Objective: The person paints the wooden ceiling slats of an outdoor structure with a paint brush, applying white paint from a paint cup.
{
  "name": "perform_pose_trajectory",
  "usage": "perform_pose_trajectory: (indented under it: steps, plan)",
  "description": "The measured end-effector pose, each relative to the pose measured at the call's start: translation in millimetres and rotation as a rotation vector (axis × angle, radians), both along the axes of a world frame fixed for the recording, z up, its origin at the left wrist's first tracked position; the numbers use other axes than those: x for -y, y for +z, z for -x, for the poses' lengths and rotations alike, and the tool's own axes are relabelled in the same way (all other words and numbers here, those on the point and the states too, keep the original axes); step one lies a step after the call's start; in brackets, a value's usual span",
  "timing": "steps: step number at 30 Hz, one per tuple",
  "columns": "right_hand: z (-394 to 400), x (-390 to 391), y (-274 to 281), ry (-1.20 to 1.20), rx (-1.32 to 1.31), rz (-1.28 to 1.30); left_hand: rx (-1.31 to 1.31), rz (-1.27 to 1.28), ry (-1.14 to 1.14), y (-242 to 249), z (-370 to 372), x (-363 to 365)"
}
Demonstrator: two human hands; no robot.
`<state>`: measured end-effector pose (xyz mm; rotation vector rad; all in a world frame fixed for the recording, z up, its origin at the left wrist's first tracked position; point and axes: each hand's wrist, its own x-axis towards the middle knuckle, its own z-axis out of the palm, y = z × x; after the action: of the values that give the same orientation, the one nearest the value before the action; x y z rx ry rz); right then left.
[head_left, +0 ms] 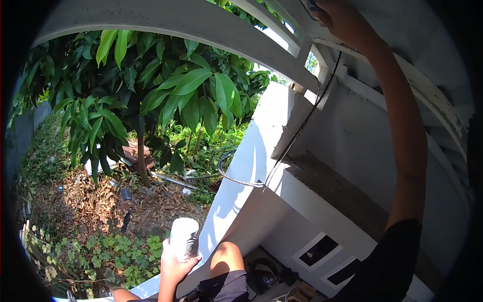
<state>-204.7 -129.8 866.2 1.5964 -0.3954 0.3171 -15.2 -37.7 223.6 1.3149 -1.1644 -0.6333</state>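
My left hand (174,268) is wrapped around a white, rounded container (182,232) with dark smudges on one side, held low in front of me above the sunlit wall. My right hand (336,17) reaches high overhead to the white roof beams, its fingers closed at the top edge of the view. A small dark piece (313,6) shows at those fingers; I cannot tell what it is. Close below the raised hand runs a curved white beam (375,55) with worn, flaking paint.
My bent knee (227,256) rests by the white wall top (241,173). A black cable (302,128) runs down from the beams to a loop on the wall. Leafy branches (191,90) hang at left over ground with dry leaves (95,206). Framed openings (318,250) lie below.
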Motion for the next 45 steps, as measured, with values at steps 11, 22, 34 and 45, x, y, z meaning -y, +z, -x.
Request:
perform_pose_trajectory:
  steps: [11, 22, 34, 45]
  plan:
    - [-4, -3, -18, -0.009, 0.025, -0.074, -0.021, -0.002, -0.01, 3, 0, -2]
    - [16, 20, -29, 0.088, -0.005, -0.039, -0.052, -0.022, -0.026, 2, 1, -3]
    - [45, 14, -52, 0.244, -0.051, -0.091, -0.045, -0.032, -0.024, 8, 3, -1]
    - [39, 26, -108, 0.002, -0.13, 0.057, -0.036, -0.045, -0.021, 3, 3, -2]
